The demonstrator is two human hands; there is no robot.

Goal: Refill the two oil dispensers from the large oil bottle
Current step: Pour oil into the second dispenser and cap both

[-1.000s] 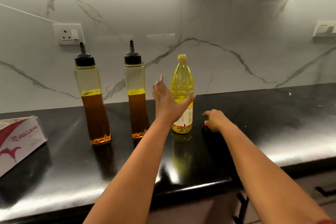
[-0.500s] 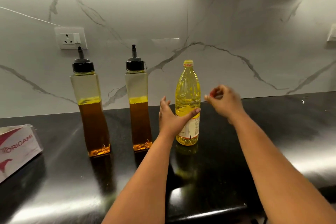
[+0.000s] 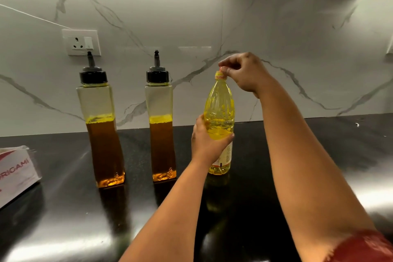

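Note:
The large oil bottle (image 3: 219, 110), clear plastic with yellow oil, stands upright on the black counter (image 3: 63, 208). My left hand (image 3: 207, 142) grips its lower body. My right hand (image 3: 242, 73) is above it, fingertips pinching a small red cap (image 3: 223, 68) at the bottle's mouth. To the left stand two tall square oil dispensers (image 3: 100, 134) (image 3: 160, 132), each with a black lid and grey spout, each a bit over half full of amber oil.
A white box with red "ORIGAMI" print (image 3: 16, 170) lies at the counter's left edge. A wall socket (image 3: 81, 42) sits on the marble backsplash behind the left dispenser. Bare counter stretches to the right of the bottle.
My right hand rose from the counter with the red cap up to the bottle's mouth. My left hand closed round the bottle's body. The view moved closer.

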